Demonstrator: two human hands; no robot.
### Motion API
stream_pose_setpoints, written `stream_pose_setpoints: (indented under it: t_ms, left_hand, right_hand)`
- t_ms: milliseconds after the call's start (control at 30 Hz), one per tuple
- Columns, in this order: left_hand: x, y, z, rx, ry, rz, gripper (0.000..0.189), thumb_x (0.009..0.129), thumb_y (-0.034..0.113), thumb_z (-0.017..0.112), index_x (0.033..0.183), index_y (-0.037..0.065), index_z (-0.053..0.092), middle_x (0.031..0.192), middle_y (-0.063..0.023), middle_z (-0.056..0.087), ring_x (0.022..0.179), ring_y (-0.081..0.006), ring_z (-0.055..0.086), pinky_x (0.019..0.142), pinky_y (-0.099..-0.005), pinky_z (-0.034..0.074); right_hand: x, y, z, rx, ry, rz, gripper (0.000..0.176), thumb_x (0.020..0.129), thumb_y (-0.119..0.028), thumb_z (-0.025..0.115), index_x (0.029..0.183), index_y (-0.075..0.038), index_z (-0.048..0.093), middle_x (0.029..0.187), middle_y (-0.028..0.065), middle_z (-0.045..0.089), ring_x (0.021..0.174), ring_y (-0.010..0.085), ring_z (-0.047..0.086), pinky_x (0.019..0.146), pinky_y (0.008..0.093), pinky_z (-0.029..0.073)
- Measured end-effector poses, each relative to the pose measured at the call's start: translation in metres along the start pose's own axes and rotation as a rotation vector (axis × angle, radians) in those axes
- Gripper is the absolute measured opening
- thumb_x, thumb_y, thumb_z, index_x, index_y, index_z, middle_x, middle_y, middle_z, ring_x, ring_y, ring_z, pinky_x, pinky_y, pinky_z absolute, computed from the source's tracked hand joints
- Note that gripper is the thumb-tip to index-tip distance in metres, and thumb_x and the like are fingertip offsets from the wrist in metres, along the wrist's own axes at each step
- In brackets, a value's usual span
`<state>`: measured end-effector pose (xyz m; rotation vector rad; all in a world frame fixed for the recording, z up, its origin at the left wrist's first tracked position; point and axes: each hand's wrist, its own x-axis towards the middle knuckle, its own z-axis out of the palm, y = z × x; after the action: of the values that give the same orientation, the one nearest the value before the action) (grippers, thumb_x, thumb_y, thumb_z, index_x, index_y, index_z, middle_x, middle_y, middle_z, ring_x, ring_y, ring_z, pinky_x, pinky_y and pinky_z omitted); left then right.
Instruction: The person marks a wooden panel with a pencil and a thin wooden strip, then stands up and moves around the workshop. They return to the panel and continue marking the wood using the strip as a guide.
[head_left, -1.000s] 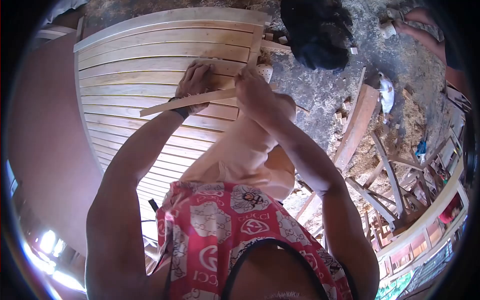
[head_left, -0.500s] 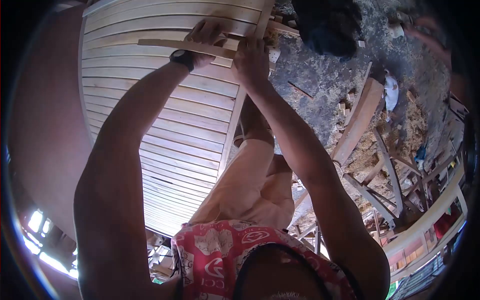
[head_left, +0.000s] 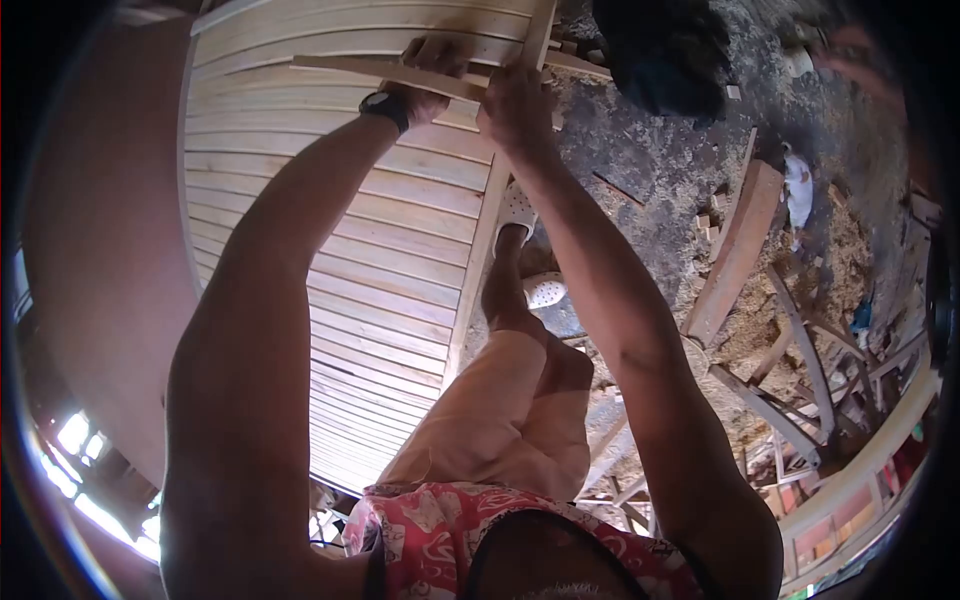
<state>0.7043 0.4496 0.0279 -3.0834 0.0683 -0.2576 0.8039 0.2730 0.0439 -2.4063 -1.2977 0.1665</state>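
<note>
A long, thin wooden strip (head_left: pixel 345 66) lies across a slatted wooden panel (head_left: pixel 395 215). My left hand (head_left: pixel 432 78), with a dark watch (head_left: pixel 385 108) at the wrist, is closed round the strip, fingers on its far side. At the strip's right end my right hand (head_left: pixel 515 108) is closed, its fingers curled over that end beside the panel's edge rail (head_left: pixel 478 245). The fingertips of both hands are partly hidden.
White perforated clogs (head_left: pixel 545 290) are on my feet beside the panel. To the right, a thick plank (head_left: pixel 738 250), small wood blocks (head_left: pixel 706 222) and a white animal (head_left: pixel 798 190) are on the shaving-strewn floor. A dark bundle (head_left: pixel 665 55) sits farther off. Wooden frame pieces (head_left: pixel 805 345) stand at right.
The view has shifted, so panel, hands and floor appear farther right. My clogs have come into sight. Both hands keep their closed grip near the strip's right end.
</note>
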Motion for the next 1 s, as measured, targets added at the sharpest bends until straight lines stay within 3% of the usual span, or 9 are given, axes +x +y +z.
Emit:
stream_pose_setpoints:
  t_ms: [167,233,367,433,667,733,833,867,1000]
  left_hand:
    - [-0.002,0.002,0.014,-0.033,0.048,-0.048,0.027,0.097,0.017,0.061,0.124,0.012,0.063,0.125,-0.0125,0.060,0.117,-0.0376,0.057,0.102,-0.0493,0.050]
    - [0.001,0.015,0.001,-0.130,-0.041,-0.336,0.030,0.097,0.019,0.062,0.127,0.011,0.062,0.123,-0.0135,0.059,0.117,-0.0388,0.057,0.102,-0.0493,0.050]
    - [0.002,0.011,0.002,-0.153,0.037,-0.316,0.033,0.097,0.023,0.062,0.127,0.010,0.062,0.123,-0.0145,0.059,0.114,-0.0402,0.057,0.097,-0.0504,0.053]
    - [0.003,0.011,0.002,-0.090,-0.014,-0.300,0.031,0.097,0.025,0.062,0.123,0.008,0.064,0.121,-0.0139,0.060,0.114,-0.0395,0.058,0.097,-0.0502,0.054]
    - [0.001,0.008,0.007,-0.289,0.165,-0.308,0.033,0.092,0.022,0.067,0.121,0.007,0.066,0.121,-0.0129,0.062,0.114,-0.0393,0.059,0.095,-0.0510,0.054]
    - [-0.005,0.009,0.013,-0.328,0.207,-0.294,0.036,0.092,0.024,0.068,0.123,0.007,0.066,0.122,-0.0135,0.063,0.114,-0.0398,0.060,0.094,-0.0522,0.054]
    - [-0.009,0.004,0.002,-0.366,0.217,-0.263,0.042,0.090,0.029,0.073,0.124,0.006,0.066,0.123,-0.0126,0.062,0.115,-0.0389,0.060,0.097,-0.0521,0.053]
    - [-0.010,0.002,-0.002,-0.397,0.193,-0.212,0.046,0.087,0.031,0.076,0.124,0.006,0.066,0.123,-0.0118,0.062,0.115,-0.0384,0.060,0.099,-0.0514,0.052]
    - [-0.015,-0.014,0.005,-0.472,0.239,-0.050,0.053,0.081,0.037,0.084,0.121,0.006,0.068,0.124,-0.0093,0.062,0.118,-0.0347,0.059,0.105,-0.0476,0.049]
  right_hand:
    - [-0.004,-0.002,0.005,0.051,-0.018,0.017,0.035,0.083,-0.020,0.071,0.106,0.006,0.071,0.111,0.0222,0.062,0.107,0.0366,0.062,0.090,0.0495,0.053]
    - [-0.002,-0.004,-0.007,0.043,-0.034,0.056,0.035,0.084,-0.020,0.070,0.108,0.005,0.070,0.112,0.0212,0.063,0.108,0.0358,0.062,0.091,0.0489,0.053]
    - [-0.011,0.005,-0.007,0.063,-0.055,0.059,0.036,0.086,-0.020,0.068,0.115,0.001,0.066,0.115,0.0244,0.066,0.108,0.0365,0.067,0.090,0.0522,0.054]
    - [-0.018,0.010,-0.029,0.410,-0.155,0.241,0.034,0.092,-0.026,0.067,0.117,-0.004,0.066,0.118,0.0250,0.067,0.106,0.0355,0.070,0.089,0.0479,0.055]
    - [-0.017,0.039,-0.074,0.482,0.160,0.518,0.033,0.100,-0.026,0.065,0.125,-0.005,0.066,0.097,0.0187,0.070,0.093,0.0271,0.071,0.079,0.0382,0.054]
    - [-0.020,0.051,-0.072,1.297,0.266,0.545,0.032,0.103,-0.023,0.062,0.127,-0.003,0.065,0.086,0.0107,0.068,0.084,0.0193,0.069,0.074,0.0328,0.053]
    - [-0.015,0.022,-0.082,1.384,0.293,0.353,0.031,0.104,-0.023,0.063,0.125,-0.002,0.068,0.084,0.0043,0.069,0.079,0.0133,0.065,0.072,0.0291,0.051]
    - [-0.015,0.015,-0.091,0.898,0.228,0.199,0.027,0.100,-0.024,0.070,0.115,-0.001,0.075,0.088,0.0029,0.072,0.078,0.0113,0.063,0.072,0.0286,0.051]
    - [0.008,-0.008,-0.064,0.686,0.141,0.237,0.019,0.093,-0.018,0.080,0.101,-0.001,0.079,0.088,0.0035,0.077,0.077,0.0078,0.065,0.071,0.0269,0.054]
